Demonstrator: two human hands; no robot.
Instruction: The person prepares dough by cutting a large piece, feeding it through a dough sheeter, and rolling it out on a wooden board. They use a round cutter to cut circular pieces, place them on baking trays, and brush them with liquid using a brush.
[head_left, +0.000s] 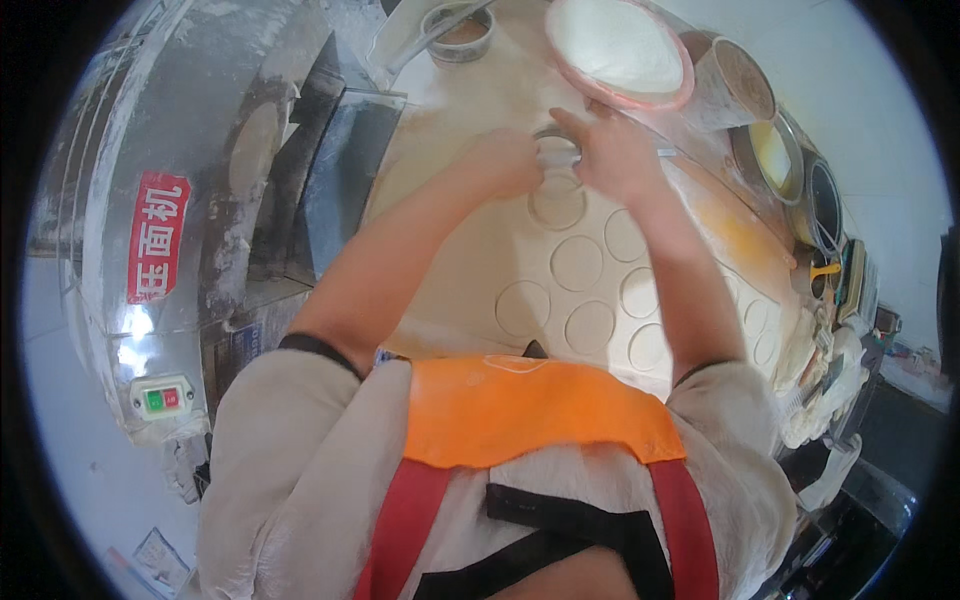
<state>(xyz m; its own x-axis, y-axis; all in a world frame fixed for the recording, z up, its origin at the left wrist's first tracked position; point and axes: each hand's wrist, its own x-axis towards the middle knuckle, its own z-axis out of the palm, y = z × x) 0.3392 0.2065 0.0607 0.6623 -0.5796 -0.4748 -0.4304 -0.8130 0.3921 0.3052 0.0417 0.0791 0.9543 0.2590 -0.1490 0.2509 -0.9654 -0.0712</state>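
A wide sheet of rolled dough covers the work surface before me, with several round outlines cut into it. Near its far side, a round metal cutter stands on the dough between my hands. My left hand is closed at the cutter's left edge. On its right edge rests my right hand, the index finger stretched out and the other fingers bent around the rim. One cut circle lies just on the near side of the cutter. My fingers hide part of the cutter.
A floury dough-pressing machine stands at left, its metal tray beside the dough. At the far side are a clear tub and a pink-rimmed basin of white flour. A plastic bucket and metal pots line the right.
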